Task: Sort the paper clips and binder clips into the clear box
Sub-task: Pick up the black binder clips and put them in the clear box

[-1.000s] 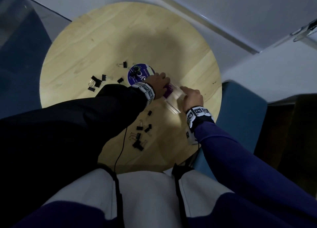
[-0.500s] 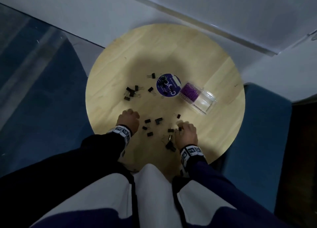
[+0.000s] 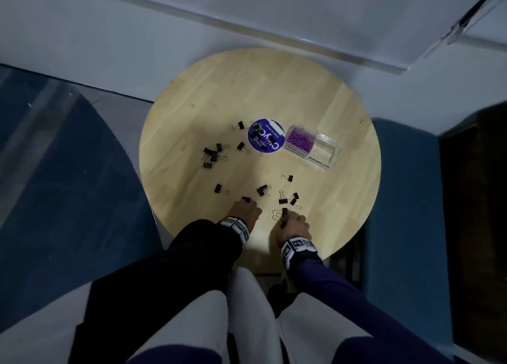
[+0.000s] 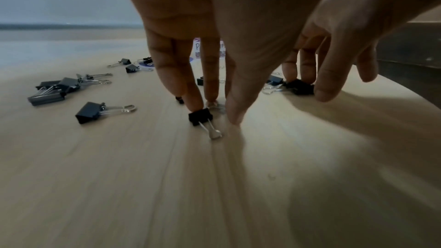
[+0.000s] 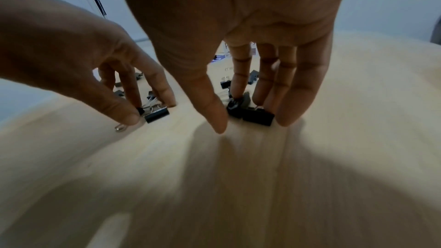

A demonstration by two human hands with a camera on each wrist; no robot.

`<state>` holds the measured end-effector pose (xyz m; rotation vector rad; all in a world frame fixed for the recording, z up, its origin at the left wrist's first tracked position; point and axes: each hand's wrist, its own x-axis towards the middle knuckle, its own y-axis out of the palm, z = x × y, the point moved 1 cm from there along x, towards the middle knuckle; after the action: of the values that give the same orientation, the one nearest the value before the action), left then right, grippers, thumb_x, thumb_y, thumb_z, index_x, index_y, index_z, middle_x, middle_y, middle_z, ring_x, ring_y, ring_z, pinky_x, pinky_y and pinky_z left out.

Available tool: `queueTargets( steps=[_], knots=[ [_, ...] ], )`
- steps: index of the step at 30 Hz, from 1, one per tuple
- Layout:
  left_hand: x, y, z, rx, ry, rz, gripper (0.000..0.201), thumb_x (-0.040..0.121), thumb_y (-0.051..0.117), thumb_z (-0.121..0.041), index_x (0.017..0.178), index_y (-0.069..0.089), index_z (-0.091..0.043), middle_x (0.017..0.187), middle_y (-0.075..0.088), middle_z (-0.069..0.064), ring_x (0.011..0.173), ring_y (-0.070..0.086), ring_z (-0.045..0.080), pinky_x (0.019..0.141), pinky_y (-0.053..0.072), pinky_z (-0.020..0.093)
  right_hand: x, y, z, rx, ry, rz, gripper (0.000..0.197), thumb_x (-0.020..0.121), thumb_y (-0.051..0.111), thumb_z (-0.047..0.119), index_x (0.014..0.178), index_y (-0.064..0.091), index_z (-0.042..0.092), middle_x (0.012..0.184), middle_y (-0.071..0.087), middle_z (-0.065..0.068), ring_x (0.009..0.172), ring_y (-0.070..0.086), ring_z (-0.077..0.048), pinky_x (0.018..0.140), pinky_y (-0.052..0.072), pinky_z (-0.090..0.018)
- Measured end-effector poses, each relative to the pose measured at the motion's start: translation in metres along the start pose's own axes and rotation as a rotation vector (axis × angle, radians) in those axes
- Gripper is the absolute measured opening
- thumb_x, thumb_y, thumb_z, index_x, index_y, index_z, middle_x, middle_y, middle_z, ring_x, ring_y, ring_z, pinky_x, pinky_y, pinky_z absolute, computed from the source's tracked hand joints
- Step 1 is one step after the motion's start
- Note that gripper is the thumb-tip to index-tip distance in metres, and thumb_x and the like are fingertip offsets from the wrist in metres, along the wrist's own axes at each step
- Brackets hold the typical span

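Both hands have left the clear plastic two-compartment box (image 3: 312, 145), where they were busy a second ago, and have come back to the 6 o'clock edge of the round pale wooden table (image 3: 301, 89); the box now lies free at about 2 o'clock from the table's middle, its left compartment full of purple paper clips (image 3: 299, 139), its right compartment seemingly empty. That reads as the paper clips being done and the binder clips now starting.

The left hand (image 3: 245, 211) is spread narrow, fingers pointing down; one fingertip (image 4: 196, 106) presses on a small black binder clip with silver wire handles (image 4: 201, 117), the thumb just beside it and not yet closed, so nothing is gripped. The right hand (image 3: 295, 223) likewise reaches down with straight fingers bracketing a pair of black binder clips (image 5: 253, 115) that touch each other; the thumb stands just apart, so it is about to pinch rather than holding.

Other black binder clips lie scattered: a cluster at 9 o'clock (image 3: 212, 155), several on and around the round purple printed lid (image 3: 264, 136) beside the box, and a few (image 3: 286, 177) between hands and box; most of the sorting remains, as I judge it.
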<state>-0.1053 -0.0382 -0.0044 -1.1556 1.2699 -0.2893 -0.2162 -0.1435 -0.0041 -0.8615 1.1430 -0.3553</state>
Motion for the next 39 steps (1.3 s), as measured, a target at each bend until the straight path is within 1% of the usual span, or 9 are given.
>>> queueTargets(
  steps=[6,11,16,18,20,24,27,33,39],
  knots=[
    [-0.006,0.001,0.006,0.13,0.067,-0.028,0.03,0.098,0.038,-0.014,0.123,0.055,-0.011,0.131,0.052,0.012,0.122,0.047,0.034,0.103,0.031,0.045,-0.009,0.006,-0.008,-0.013,-0.011,-0.029,0.05,0.088,0.052,0.003,0.135,0.042,0.015,0.134,0.039,-0.014,0.124,0.04,-0.032,0.092,0.047,-0.042],
    [-0.009,0.001,0.011,0.094,0.085,-0.047,0.03,0.091,0.055,-0.022,0.12,0.053,-0.013,0.124,0.059,0.008,0.119,0.051,0.032,0.103,0.031,0.043,-0.009,0.004,-0.014,0.065,0.05,-0.042,0.037,0.09,0.052,0.013,0.127,0.05,0.018,0.122,0.047,-0.015,0.115,0.05,-0.035,0.09,0.049,-0.044],
    [-0.015,-0.01,0.016,-0.174,0.068,-0.095,0.013,0.088,0.054,-0.017,0.101,0.057,-0.012,0.111,0.068,0.006,0.105,0.063,0.031,0.089,0.045,0.037,-0.01,-0.002,-0.006,0.133,0.057,-0.031,0.018,0.077,0.054,0.018,0.091,0.063,0.024,0.092,0.064,-0.005,0.083,0.065,-0.027,0.074,0.057,-0.033],
    [-0.021,-0.015,0.024,-0.385,0.014,-0.185,0.006,0.082,0.059,-0.018,0.081,0.053,-0.016,0.105,0.07,0.01,0.098,0.066,0.032,0.082,0.051,0.034,-0.013,-0.009,-0.003,0.176,0.074,-0.03,0.021,0.075,0.057,0.019,0.095,0.064,0.022,0.093,0.066,-0.004,0.087,0.066,-0.026,0.075,0.057,-0.031],
    [-0.026,-0.016,0.036,-0.601,-0.077,-0.24,0.026,0.076,0.065,-0.016,0.066,0.042,-0.024,0.097,0.071,0.011,0.09,0.066,0.03,0.074,0.049,0.029,-0.014,-0.014,-0.003,0.238,0.078,-0.031,0.029,0.083,0.06,0.017,0.111,0.062,0.014,0.107,0.065,-0.011,0.1,0.063,-0.03,0.08,0.053,-0.032],
    [-0.036,-0.013,0.063,-0.852,-0.214,-0.275,0.026,0.074,0.074,-0.013,0.091,0.055,-0.019,0.092,0.072,0.006,0.08,0.066,0.023,0.075,0.052,0.028,-0.013,-0.017,-0.003,0.301,0.031,-0.051,0.041,0.087,0.056,0.017,0.128,0.057,0.014,0.119,0.064,-0.013,0.11,0.061,-0.029,0.089,0.049,-0.03],
    [-0.039,-0.005,0.078,-0.935,-0.34,-0.24,0.04,0.081,0.069,-0.013,0.119,0.059,-0.018,0.104,0.072,0.008,0.091,0.066,0.024,0.08,0.049,0.024,-0.011,-0.018,-0.003,0.452,0.07,-0.081,0.03,0.091,0.055,0.016,0.119,0.065,0.011,0.117,0.064,-0.017,0.102,0.063,-0.032,0.079,0.048,-0.027],
    [-0.043,0.0,0.087,-0.95,-0.5,-0.218,0.024,0.094,0.047,-0.017,0.101,0.069,-0.01,0.112,0.069,0.018,0.099,0.066,0.034,0.088,0.054,0.037,-0.006,-0.026,-0.011,0.71,0.204,-0.055,0.038,0.098,0.042,0.022,0.091,0.068,-0.003,0.085,0.066,-0.024,0.082,0.064,-0.037,0.078,0.053,-0.043],
    [-0.039,0.002,0.075,-0.82,-0.442,-0.136,0.026,0.097,0.045,-0.024,0.095,0.062,-0.005,0.111,0.065,0.02,0.101,0.061,0.034,0.083,0.048,0.035,-0.013,-0.043,-0.015,1.149,0.326,0.121,0.025,0.098,0.039,0.011,0.09,0.055,-0.005,0.059,0.047,-0.012,0.047,0.043,-0.023,0.037,0.038,-0.022]
  ],
)
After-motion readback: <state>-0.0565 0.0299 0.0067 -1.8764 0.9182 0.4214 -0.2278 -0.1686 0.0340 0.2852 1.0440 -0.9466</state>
